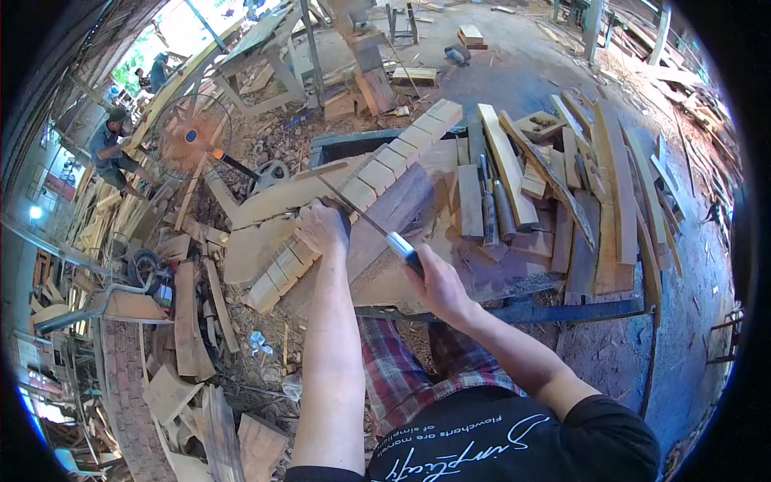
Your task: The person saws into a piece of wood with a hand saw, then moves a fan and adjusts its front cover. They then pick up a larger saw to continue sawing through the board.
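A long pale wooden beam (395, 157) with several evenly spaced cross cuts lies diagonally over boards on the workbench. My left hand (323, 228) presses down on the beam near its middle, its fingers wrapped round something dark that I cannot make out. In my right hand (438, 281) is the white and dark handle of a saw (399, 244). The thin blade runs up and left from the handle, across the beam just beyond my left hand. Under the beam, on its right side, a darker plank (401, 201) shows.
Loose planks (616, 201) and short wood pieces cover the bench's right side. A round fan (191, 136) stands at the upper left, with a person (112, 149) beyond it. Offcuts (186, 321) litter the floor at left. A blue bench edge (554, 312) runs before my legs.
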{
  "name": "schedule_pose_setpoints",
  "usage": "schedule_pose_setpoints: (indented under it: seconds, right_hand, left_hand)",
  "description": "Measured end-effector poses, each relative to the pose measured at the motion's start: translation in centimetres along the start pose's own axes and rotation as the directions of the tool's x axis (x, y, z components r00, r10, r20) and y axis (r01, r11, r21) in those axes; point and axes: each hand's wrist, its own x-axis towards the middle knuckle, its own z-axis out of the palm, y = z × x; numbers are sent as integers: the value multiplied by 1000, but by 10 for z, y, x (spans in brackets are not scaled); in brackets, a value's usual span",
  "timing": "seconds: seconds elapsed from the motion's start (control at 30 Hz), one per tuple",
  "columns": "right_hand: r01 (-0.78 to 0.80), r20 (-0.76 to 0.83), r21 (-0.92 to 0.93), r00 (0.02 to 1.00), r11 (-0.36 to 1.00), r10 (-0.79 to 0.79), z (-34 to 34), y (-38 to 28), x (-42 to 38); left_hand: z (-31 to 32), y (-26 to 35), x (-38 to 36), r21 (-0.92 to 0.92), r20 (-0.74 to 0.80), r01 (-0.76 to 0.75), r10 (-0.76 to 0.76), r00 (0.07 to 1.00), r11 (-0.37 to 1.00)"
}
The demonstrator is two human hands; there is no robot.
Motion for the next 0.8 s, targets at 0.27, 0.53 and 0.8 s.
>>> schedule_pose_setpoints:
  seconds: [0.27, 0.53, 0.8]
  right_hand:
    - [-149, -11, -6, 989, 989, 149, -42, -8, -81]
    - [-96, 22, -59, 995, 994, 98, -25, 7, -43]
    - [-27, -6, -66, 1000, 997, 27, -1, 4, -21]
  left_hand:
    - [-8, 6, -3, 3, 19, 23, -23, 1000, 1000]
    - [-5, 5, 0, -26, 11, 31, -31, 999, 999]
    - [-2, 3, 0, 16, 19, 10, -11, 1000, 1000]
